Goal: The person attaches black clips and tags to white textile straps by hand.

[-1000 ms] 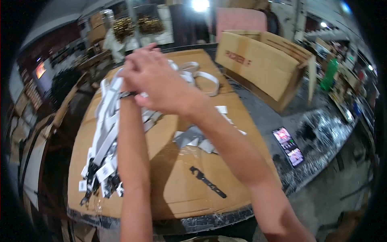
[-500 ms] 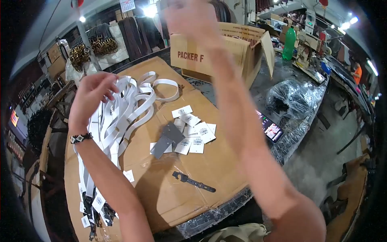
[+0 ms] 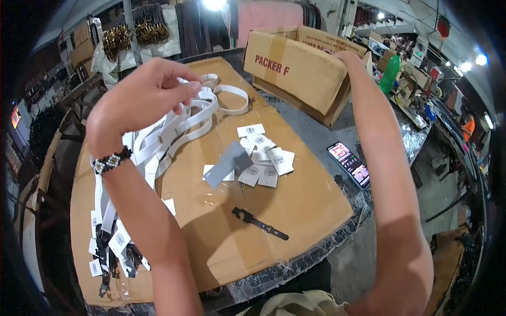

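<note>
My left hand (image 3: 153,92) is raised over a bundle of white belts (image 3: 184,126). Its fingers are loosely bent and a little apart, with nothing visible in them. My right hand (image 3: 349,57) reaches over the edge of a cardboard box (image 3: 295,66) marked PACKER F, and its fingers are hidden there. White barcode tags (image 3: 268,176) lie in a loose pile on a cardboard sheet (image 3: 295,210), with grey cards (image 3: 229,164) on their left side. Nearer to me is a black plastic belt hanger (image 3: 260,223). More tags and black hangers are at the belts' near ends.
A lit phone (image 3: 349,164) lies right of the cardboard sheet. Behind my right forearm stands a green bottle (image 3: 390,73), with machines beyond. Bunches of gold buckles (image 3: 152,32) hang at the back left.
My right hand has come down from the upper middle to the box at the right. My left hand stays above the belts, fingers turned more to the right. The view has shifted.
</note>
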`<state>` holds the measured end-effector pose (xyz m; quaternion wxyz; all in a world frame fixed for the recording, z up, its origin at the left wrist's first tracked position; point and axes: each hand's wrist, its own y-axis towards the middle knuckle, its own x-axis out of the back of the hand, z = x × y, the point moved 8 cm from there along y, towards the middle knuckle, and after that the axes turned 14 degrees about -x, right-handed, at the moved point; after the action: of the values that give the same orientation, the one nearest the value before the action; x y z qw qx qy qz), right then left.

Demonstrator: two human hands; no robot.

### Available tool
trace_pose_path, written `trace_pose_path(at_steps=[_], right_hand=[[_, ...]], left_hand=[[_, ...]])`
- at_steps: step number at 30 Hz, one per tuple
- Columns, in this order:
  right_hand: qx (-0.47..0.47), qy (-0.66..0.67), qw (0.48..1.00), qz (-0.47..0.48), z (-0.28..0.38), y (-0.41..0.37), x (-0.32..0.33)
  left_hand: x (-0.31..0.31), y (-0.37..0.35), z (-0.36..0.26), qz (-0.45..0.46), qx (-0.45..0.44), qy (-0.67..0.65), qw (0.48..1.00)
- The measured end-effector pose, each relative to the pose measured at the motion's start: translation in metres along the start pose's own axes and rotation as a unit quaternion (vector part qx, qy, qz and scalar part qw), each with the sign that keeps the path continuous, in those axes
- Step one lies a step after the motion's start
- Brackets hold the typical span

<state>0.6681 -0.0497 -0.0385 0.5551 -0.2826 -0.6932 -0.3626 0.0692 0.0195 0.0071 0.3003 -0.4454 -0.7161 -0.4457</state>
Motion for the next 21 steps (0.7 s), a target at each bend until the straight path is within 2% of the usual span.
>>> trace_pose_path(at_steps=[7, 11, 15, 21], right_hand=[[0.022, -0.014, 0.999, 0.025, 0.016, -0.016, 0.013], [0.039, -0.014, 0.999, 0.03, 0.025, -0.022, 0.016], [0.046, -0.012, 0.998, 0.038, 0.03, -0.032, 0.016], [0.056, -0.014, 0.997, 0.05, 0.037, -0.044, 0.017]], left_hand=[[0.001, 0.001, -0.011, -0.001, -0.054, 0.011, 0.998], [-0.004, 0.001, -0.016, 0.003, -0.015, 0.033, 0.999], [-0.007, 0.002, -0.014, 0.011, -0.055, 0.004, 0.998], [-0.006, 0.0, -0.017, 0.014, -0.038, 0.011, 0.999]])
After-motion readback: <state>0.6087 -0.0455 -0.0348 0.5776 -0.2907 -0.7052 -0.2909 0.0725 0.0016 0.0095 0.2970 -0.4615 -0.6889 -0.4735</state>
